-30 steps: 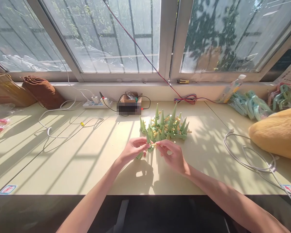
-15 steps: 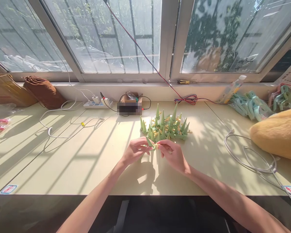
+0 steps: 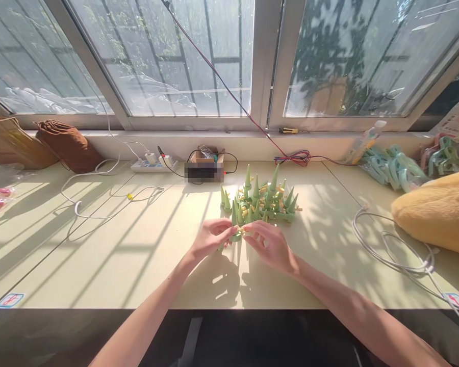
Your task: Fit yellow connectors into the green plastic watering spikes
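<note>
My left hand (image 3: pixel 211 238) is closed around the base of a green cone-shaped toy piece (image 3: pixel 234 213), which points upward. The fingertips of my right hand (image 3: pixel 271 245) meet it from the right, pinching a small pale-yellow piece (image 3: pixel 242 230) against its side. Whether the two pieces are joined cannot be made out. Just behind both hands stands a cluster of green cone pieces (image 3: pixel 273 184) with small yellow parts among them, on a green base (image 3: pixel 286 216). My fingers hide part of its front.
A white power strip (image 3: pixel 149 165) and a small open box (image 3: pixel 210 153) sit along the back. Coiled grey cable (image 3: pixel 390 255), green clamps (image 3: pixel 400 165) and a yellow plush item (image 3: pixel 439 209) lie right. A brown pouch (image 3: pixel 69 145) and white cable (image 3: pixel 95 216) are left.
The green cone has turned from leaning left to nearly upright and shifted slightly. My right fingertips have moved a little left, and my left thumb now presses on the piece.
</note>
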The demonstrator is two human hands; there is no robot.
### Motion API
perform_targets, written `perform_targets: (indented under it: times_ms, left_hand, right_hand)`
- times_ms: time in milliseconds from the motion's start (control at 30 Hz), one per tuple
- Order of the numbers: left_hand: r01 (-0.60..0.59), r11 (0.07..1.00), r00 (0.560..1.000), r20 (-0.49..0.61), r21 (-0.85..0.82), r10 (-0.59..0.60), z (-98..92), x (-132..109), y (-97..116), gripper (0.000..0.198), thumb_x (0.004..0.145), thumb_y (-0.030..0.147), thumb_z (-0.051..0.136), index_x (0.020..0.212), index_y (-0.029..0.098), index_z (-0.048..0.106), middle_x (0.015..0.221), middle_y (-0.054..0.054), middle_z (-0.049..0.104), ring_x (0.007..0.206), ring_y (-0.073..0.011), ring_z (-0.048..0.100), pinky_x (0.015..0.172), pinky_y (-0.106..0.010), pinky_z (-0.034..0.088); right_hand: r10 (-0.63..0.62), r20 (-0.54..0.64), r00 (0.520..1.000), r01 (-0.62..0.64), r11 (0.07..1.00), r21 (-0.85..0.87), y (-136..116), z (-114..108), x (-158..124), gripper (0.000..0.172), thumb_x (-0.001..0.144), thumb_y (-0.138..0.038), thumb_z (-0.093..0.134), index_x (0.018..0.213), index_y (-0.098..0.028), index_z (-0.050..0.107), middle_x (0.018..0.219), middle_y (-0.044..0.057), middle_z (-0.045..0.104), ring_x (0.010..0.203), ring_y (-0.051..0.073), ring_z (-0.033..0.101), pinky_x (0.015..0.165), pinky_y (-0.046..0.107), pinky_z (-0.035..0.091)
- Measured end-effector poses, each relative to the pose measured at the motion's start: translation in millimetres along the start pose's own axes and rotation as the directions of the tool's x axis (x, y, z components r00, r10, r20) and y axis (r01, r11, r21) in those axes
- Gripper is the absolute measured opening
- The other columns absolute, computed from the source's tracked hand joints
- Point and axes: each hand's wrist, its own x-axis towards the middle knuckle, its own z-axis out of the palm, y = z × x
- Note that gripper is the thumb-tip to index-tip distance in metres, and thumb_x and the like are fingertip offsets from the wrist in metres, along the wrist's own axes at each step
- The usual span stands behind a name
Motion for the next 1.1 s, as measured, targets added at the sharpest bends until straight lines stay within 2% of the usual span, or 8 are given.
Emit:
perform_targets:
  times_ms: [233, 500, 633, 733, 833, 933, 1000, 1100]
  left_hand:
    - [-0.044, 0.998, 0.998, 0.05, 0.048, 0.041, 0.7, -1, 4, 0.033, 0.081, 0.037, 0.077, 0.065, 0.013, 0.06, 0.059, 0.003, 0.052, 0.051, -0.0075, 0.052, 0.048, -0.018, 0.046]
    - [-0.151, 0.971, 0.985, 0.114, 0.183, 0.131, -2.6, 0, 2, 0.03, 0.089, 0.038, 0.068, 0.074, 0.012, 0.066, 0.067, -0.002, 0.056, 0.061, -0.0108, 0.054, 0.052, -0.02, 0.046]
    - [-0.292, 0.906, 0.953, 0.167, 0.305, 0.251, -4.5, 1, -6, 0.025, 0.09, 0.036, 0.067, 0.081, 0.012, 0.071, 0.073, -0.004, 0.06, 0.063, -0.0111, 0.054, 0.055, -0.021, 0.046]
    - [-0.386, 0.837, 0.922, 0.195, 0.388, 0.335, -4.6, 2, -10, 0.021, 0.091, 0.033, 0.067, 0.084, 0.014, 0.073, 0.078, -0.005, 0.065, 0.063, -0.0105, 0.055, 0.055, -0.021, 0.046]
    - [-0.47, 0.757, 0.882, 0.244, 0.453, 0.402, -4.3, 1, -13, 0.016, 0.094, 0.028, 0.064, 0.095, 0.017, 0.075, 0.085, -0.006, 0.068, 0.065, -0.0106, 0.058, 0.057, -0.021, 0.046]
    - [-0.538, 0.678, 0.842, 0.282, 0.502, 0.46, -3.6, -1, -17, 0.017, 0.095, 0.023, 0.061, 0.106, 0.019, 0.074, 0.089, -0.006, 0.07, 0.07, -0.0115, 0.062, 0.059, -0.021, 0.047]
    - [-0.564, 0.653, 0.823, 0.288, 0.505, 0.489, -2.9, -2, -18, 0.02, 0.096, 0.023, 0.059, 0.11, 0.019, 0.072, 0.093, -0.008, 0.07, 0.074, -0.0126, 0.064, 0.064, -0.022, 0.051]
    - [-0.557, 0.653, 0.828, 0.282, 0.513, 0.484, -1.7, -2, -19, 0.021, 0.097, 0.024, 0.058, 0.111, 0.018, 0.072, 0.095, -0.009, 0.07, 0.078, -0.0139, 0.066, 0.069, -0.025, 0.053]
  right_hand:
    - [-0.116, -0.043, 0.992, 0.113, 0.992, -0.057, 6, 1, 1, 0.018, 0.1, -0.025, 0.055, 0.104, -0.02, 0.072, 0.1, 0.009, 0.069, 0.078, 0.016, 0.065, 0.056, 0.024, 0.05]
    - [-0.13, -0.07, 0.989, 0.128, 0.991, -0.041, 9, 1, 4, 0.024, 0.101, -0.032, 0.055, 0.093, -0.019, 0.074, 0.089, 0.009, 0.069, 0.07, 0.015, 0.062, 0.057, 0.026, 0.048]
    - [0.021, -0.05, 0.999, -0.019, 0.999, 0.032, 9, 2, 4, 0.023, 0.096, -0.032, 0.06, 0.085, -0.018, 0.074, 0.081, 0.007, 0.069, 0.065, 0.015, 0.06, 0.053, 0.025, 0.046]
    - [0.18, -0.035, 0.983, -0.175, 0.979, 0.099, 8, 3, 5, 0.019, 0.09, -0.031, 0.066, 0.078, -0.018, 0.073, 0.074, 0.005, 0.068, 0.063, 0.015, 0.059, 0.054, 0.024, 0.046]
    - [0.335, 0.03, 0.942, -0.333, 0.919, 0.211, 9, 2, 6, 0.02, 0.086, -0.033, 0.069, 0.074, -0.018, 0.072, 0.065, 0.002, 0.064, 0.054, 0.013, 0.056, 0.05, 0.024, 0.043]
    - [0.454, 0.133, 0.881, -0.473, 0.83, 0.295, 10, 0, 6, 0.024, 0.084, -0.038, 0.069, 0.072, -0.018, 0.07, 0.051, -0.003, 0.056, 0.041, 0.01, 0.047, 0.041, 0.023, 0.036]
    - [0.488, 0.186, 0.853, -0.522, 0.789, 0.323, 11, -2, 7, 0.026, 0.084, -0.039, 0.068, 0.07, -0.017, 0.069, 0.046, -0.005, 0.053, 0.036, 0.009, 0.043, 0.039, 0.022, 0.034]
    - [0.504, 0.204, 0.839, -0.544, 0.771, 0.332, 9, -4, 8, 0.028, 0.084, -0.041, 0.069, 0.069, -0.017, 0.068, 0.045, -0.005, 0.053, 0.036, 0.008, 0.042, 0.04, 0.022, 0.033]
